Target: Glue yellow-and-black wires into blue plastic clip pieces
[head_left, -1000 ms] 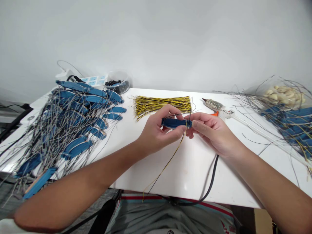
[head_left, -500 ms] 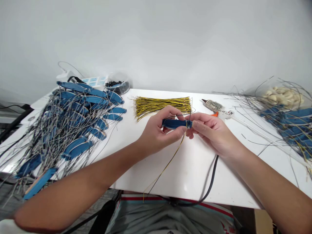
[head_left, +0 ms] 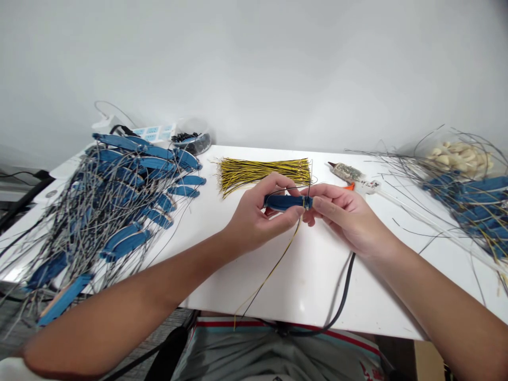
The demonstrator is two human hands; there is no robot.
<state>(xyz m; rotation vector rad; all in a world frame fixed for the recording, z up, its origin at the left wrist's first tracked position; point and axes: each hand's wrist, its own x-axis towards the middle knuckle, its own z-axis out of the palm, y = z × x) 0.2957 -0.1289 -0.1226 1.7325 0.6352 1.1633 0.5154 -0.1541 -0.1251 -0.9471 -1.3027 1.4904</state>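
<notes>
The head-worn camera looks forward and down, close above the left hand (head_left: 254, 218) and right hand (head_left: 351, 218) (lap (head_left: 289, 352) at six o'clock), the wall (head_left: 262, 69) at twelve.

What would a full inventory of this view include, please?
Held piece: one, blue, centre
Hanging wires: at least two, yellow and black, below it
Wire bundle: one, yellow-black, table centre
Left pieces: many, blue, left
Right pieces: several, blue, far right
Cream pieces: many, cream, back right
Power strip: one, white-blue, back left
Tub of black bits: one, clear, back left
Glue-gun-like tool: one, clear-orange, right
Cable: one, black, right of centre
Table: one, white, middle
Wall: one, pale grey, back
Garment: one, grey, bottom
Left hand: one, bare, centre
Right hand: one, bare, centre
</notes>
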